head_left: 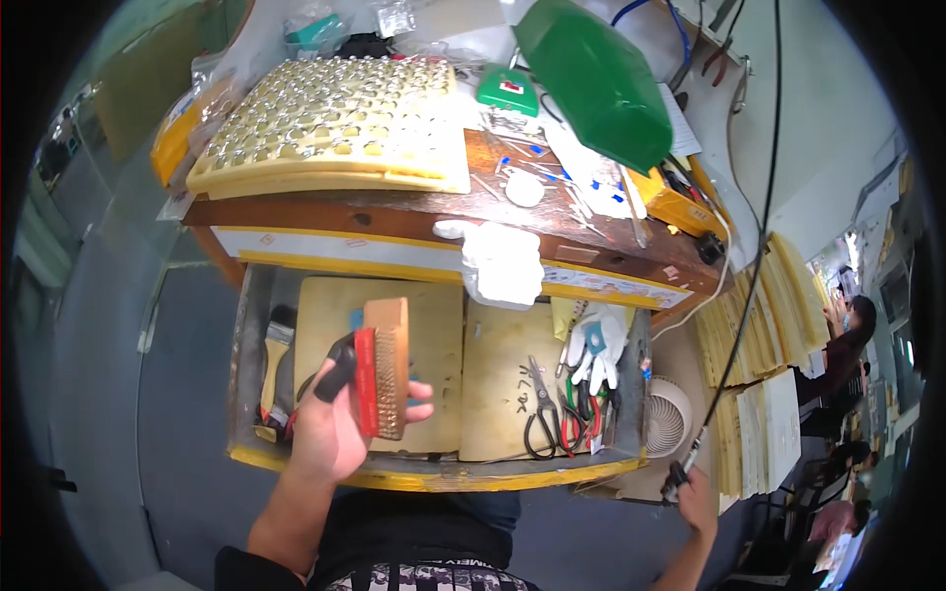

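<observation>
My left hand holds up a wooden-backed brush with brassy bristles and a red strip along one side. A black cover sits on that thumb. Beneath the hand, an open drawer contains yellowish boards, a paintbrush and black-handled scissors. Low on the right, my right hand is closed round the black end of a rotary tool's flexible shaft. Its fingers are partly hidden.
Above the drawer, the workbench carries a tray of shiny rounded pieces and a green lamp shade. A white cloth glove hangs over its edge. Stacked yellow trays and a round fan stand right; a person sits beyond.
</observation>
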Tool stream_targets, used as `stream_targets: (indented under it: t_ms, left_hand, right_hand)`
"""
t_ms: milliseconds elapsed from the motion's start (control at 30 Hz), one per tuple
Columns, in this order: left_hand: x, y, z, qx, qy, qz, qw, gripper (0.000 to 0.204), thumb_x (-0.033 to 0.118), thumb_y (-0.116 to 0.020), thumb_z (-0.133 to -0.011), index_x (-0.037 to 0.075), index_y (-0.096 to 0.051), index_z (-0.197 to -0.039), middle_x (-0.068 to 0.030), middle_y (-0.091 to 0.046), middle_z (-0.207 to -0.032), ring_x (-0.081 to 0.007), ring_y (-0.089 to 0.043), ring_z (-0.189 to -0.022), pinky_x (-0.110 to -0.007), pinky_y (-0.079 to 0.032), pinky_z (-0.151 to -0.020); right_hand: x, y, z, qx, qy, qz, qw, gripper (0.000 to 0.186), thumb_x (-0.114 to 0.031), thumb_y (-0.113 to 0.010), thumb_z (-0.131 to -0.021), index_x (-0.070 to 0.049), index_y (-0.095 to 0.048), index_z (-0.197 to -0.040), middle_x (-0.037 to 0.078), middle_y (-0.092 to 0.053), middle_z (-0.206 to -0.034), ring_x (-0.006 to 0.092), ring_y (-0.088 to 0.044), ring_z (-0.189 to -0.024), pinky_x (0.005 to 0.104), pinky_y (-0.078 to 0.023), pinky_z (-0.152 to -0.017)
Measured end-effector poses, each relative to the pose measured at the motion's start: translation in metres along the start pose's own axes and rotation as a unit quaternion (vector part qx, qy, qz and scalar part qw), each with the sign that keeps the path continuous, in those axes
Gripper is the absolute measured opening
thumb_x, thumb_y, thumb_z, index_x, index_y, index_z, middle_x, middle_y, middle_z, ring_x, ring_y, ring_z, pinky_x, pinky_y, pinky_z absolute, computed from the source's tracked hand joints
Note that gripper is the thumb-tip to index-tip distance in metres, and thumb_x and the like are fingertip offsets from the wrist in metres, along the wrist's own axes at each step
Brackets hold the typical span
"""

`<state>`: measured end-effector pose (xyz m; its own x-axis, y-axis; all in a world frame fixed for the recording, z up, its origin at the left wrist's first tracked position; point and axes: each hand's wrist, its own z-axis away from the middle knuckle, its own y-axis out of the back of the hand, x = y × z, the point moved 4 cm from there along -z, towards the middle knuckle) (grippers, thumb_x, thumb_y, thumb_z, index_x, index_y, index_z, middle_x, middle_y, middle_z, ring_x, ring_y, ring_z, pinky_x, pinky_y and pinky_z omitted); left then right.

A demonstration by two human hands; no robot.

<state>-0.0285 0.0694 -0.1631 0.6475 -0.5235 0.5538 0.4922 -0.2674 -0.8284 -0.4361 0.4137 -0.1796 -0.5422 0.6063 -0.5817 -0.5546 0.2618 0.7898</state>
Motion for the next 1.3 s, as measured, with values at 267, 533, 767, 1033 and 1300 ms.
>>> stream_targets:
  t_ms: [267, 533, 767, 1033, 1300]
  left_hand:
    - [0.012, -0.025, -0.023, -0.054, -0.018, 0.02, 0.998, 0.055, 0.038, -0.039, -0.101, -0.001, -0.038, -0.139, -0.0218, -0.051, -0.132, -0.0324, -0.061, -0.106, -0.044, -0.051, -0.09]
    - [0.006, -0.045, -0.034, -0.069, -0.022, -0.005, 0.997, 0.048, 0.024, -0.047, -0.1, -0.003, -0.039, -0.139, -0.0248, -0.051, -0.132, -0.0393, -0.056, -0.117, -0.05, -0.045, -0.102]
    - [0.005, -0.052, -0.046, -0.102, -0.05, -0.061, 0.992, 0.057, 0.028, -0.053, -0.098, -0.008, -0.036, -0.139, -0.0316, -0.05, -0.13, -0.0446, -0.051, -0.123, -0.053, -0.043, -0.104]
    - [0.0, -0.057, -0.055, -0.104, -0.072, -0.1, 0.987, 0.062, 0.029, -0.059, -0.094, -0.01, -0.037, -0.137, -0.0316, -0.052, -0.129, -0.0411, -0.055, -0.118, -0.05, -0.043, -0.105]
    - [-0.003, -0.052, -0.055, -0.08, -0.091, -0.101, 0.987, 0.06, 0.026, -0.059, -0.094, -0.01, -0.038, -0.137, -0.0275, -0.051, -0.132, -0.0382, -0.056, -0.119, -0.05, -0.043, -0.105]
  right_hand:
    - [-0.088, -0.05, 0.035, -0.301, 0.002, -0.342, 0.89, 0.019, -0.006, -0.073, -0.082, 0.008, -0.067, -0.093, 0.017, -0.07, -0.084, 0.0234, -0.069, -0.067, 0.0348, -0.057, -0.062]
    - [-0.255, -0.078, -0.03, -0.036, 0.313, -0.546, 0.776, 0.035, -0.001, -0.067, -0.085, -0.004, -0.04, -0.107, 0.017, -0.059, -0.092, 0.0237, -0.065, -0.069, 0.0313, -0.056, -0.055]
    - [-0.347, -0.075, -0.082, 0.07, 0.527, -0.402, 0.746, 0.019, -0.008, -0.055, -0.095, -0.003, -0.037, -0.099, 0.012, -0.06, -0.075, 0.0192, -0.062, -0.059, 0.0324, -0.053, -0.055]
    - [-0.349, -0.091, -0.091, -0.061, 0.575, -0.285, 0.764, 0.029, 0.001, -0.058, -0.09, 0.005, -0.048, -0.118, 0.019, -0.061, -0.108, 0.0258, -0.065, -0.102, 0.0383, -0.053, -0.09]
    - [-0.342, -0.104, -0.101, -0.064, 0.546, -0.318, 0.773, 0.02, -0.007, -0.056, -0.095, 0.004, -0.052, -0.111, 0.018, -0.064, -0.109, 0.0231, -0.066, -0.098, 0.0341, -0.053, -0.088]
